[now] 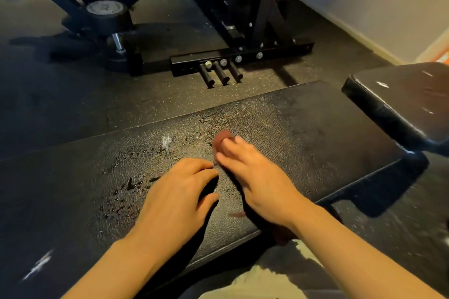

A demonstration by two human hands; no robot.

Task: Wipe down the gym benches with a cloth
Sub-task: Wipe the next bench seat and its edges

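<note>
the wiping looks partly done: the desk (pixel 279 114) pad still shows wet droplets left of the hands, while the second pad (pixel 398 99) at right looks untouched. the right hand (pixel 262 184) presses the dark red cloth (pixel 222 137) flat under straight fingers; the left hand (pixel 179 192) rests empty, fingers loosely bent. the desk's long axis runs lower left to upper right.

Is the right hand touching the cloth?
Touching. In the head view the right hand lies flat on the reddish cloth, which peeks out past its fingertips on the bench.
</note>
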